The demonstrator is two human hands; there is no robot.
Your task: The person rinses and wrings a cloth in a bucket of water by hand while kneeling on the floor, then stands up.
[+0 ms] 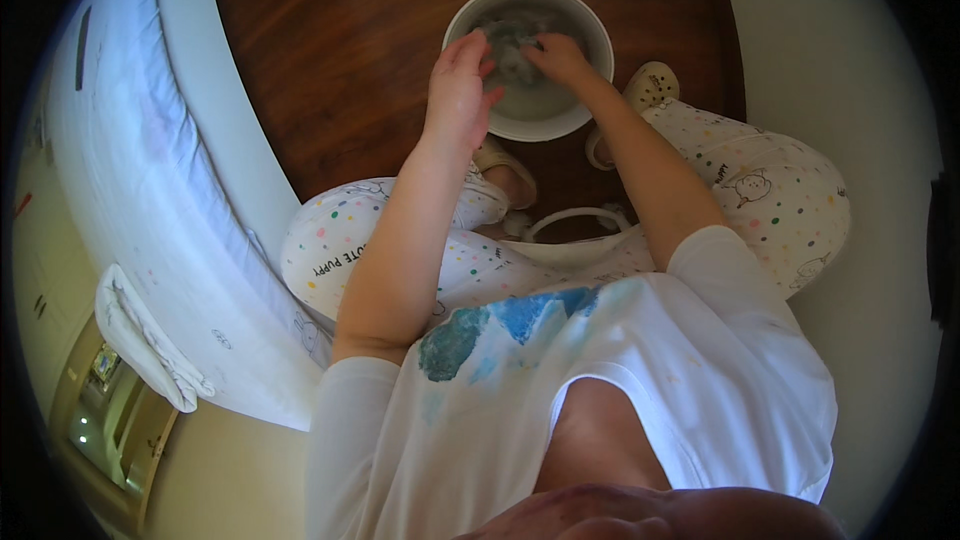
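A round white tub (529,133) stands on the brown floor, holding cloudy water (525,101) with something dark and blurred in its upper part. My left hand (463,86) is at the tub's left side, fingers spread and partly over the water, with nothing seen in it. On the tub's right, my right hand (559,58) reaches over the rim with its fingertips bent down at the dark blurred thing. Whether those fingers pinch it is not clear.
Clogs (654,86) are on my feet near the tub. A white curved handle (574,214) shows between my legs. A bed with a pale sheet (150,187) runs along the left, a folded white cloth (135,341) at its edge. A pale wall (847,127) rises on the right.
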